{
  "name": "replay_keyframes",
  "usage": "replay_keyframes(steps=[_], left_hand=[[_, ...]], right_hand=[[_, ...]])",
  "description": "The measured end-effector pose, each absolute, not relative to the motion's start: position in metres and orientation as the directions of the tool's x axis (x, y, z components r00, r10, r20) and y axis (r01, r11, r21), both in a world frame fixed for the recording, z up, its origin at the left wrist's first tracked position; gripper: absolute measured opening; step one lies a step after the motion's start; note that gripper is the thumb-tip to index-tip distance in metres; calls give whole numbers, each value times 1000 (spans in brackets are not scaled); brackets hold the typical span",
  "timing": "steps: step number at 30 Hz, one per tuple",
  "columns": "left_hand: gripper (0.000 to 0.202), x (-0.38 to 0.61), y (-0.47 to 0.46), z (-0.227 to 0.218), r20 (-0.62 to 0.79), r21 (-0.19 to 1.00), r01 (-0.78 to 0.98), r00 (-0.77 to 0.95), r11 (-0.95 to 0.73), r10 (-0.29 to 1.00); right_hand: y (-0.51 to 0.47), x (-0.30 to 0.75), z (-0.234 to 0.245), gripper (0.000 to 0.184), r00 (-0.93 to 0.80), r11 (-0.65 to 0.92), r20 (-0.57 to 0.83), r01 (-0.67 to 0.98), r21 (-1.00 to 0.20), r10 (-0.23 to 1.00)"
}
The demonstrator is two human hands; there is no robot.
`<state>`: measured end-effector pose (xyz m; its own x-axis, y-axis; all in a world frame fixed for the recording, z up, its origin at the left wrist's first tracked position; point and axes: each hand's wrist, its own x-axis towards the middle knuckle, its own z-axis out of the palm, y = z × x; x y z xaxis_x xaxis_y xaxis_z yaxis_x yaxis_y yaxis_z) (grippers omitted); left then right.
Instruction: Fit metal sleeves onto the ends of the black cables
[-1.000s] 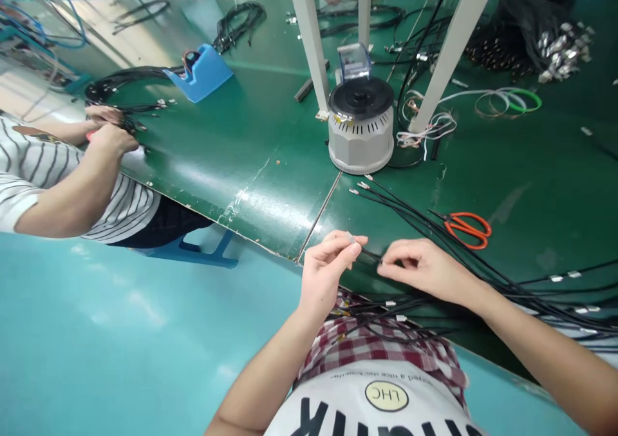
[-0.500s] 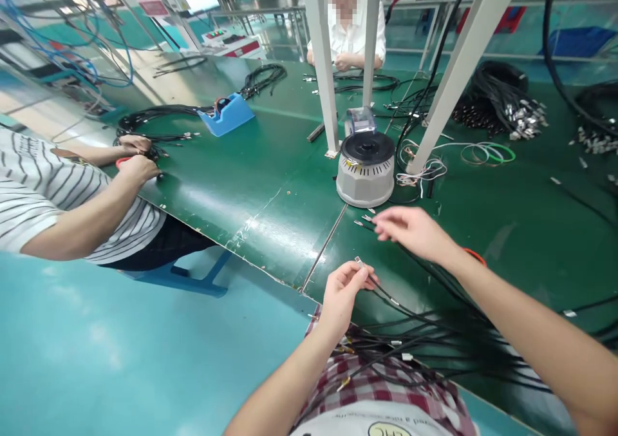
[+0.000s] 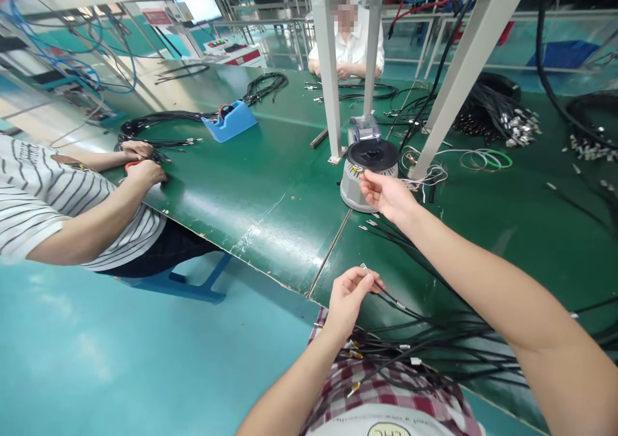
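My left hand pinches a black cable close to its end, where a small metal connector sticks up past the fingertips. My right hand reaches to the front of a round grey tape dispenser with a black top. Its thumb and forefinger are closed on a small piece of yellow tape at the dispenser's rim. Below that hand, several connector-tipped cables lie on the green table. More black cables cross my lap, some with yellow-wrapped ends.
Grey frame posts rise behind the dispenser. A blue tape holder stands to the left, near a co-worker's hands at a cable bundle. Another person sits opposite. Cable bundles lie at the right, beside thin white wires.
My right hand has moved up and away from the loose cable ends to the dispenser's front rim. My left hand keeps its hold on the cable. The view has shifted slightly.
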<state>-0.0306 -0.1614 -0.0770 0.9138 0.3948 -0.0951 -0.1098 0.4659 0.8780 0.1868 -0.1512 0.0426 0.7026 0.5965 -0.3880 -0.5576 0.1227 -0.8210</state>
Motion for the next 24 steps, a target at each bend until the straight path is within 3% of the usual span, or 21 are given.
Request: replay_keyframes(steps=[2, 6, 9, 10, 12, 16, 19, 24], left_hand=[[25, -31, -162, -78, -95, 881, -109, 913, 460, 397], [24, -31, -163, -77, -82, 894, -115, 909, 434, 409], [24, -32, -164, -73, -68, 911, -111, 910, 398, 409], [25, -33, -165, -71, -70, 903, -109, 917, 416, 393], [24, -34, -169, -66, -85, 862, -98, 939, 498, 332], [21, -37, -178, -57, -97, 807, -77, 961, 585, 260], [21, -36, -183, -53, -82, 851, -91, 950, 517, 302], [29, -32, -186, -51, -94, 929, -46, 930, 367, 355]], right_hand=[[-149, 185, 48, 10, 710, 146, -384, -562, -814, 591], [-161, 167, 65, 10, 692, 156, -297, -510, -846, 658], [-197, 144, 66, 20, 571, 54, -77, -209, -976, 818], [-214, 137, 61, 25, 500, -12, -61, -101, -995, 864], [-248, 126, 46, 33, 420, -150, -131, 13, -989, 898], [-299, 117, 13, 50, 382, -288, -246, 54, -956, 890], [-316, 116, 2, 59, 385, -364, -284, 151, -919, 878], [-316, 113, 13, 57, 401, -409, -245, 400, -820, 883]])
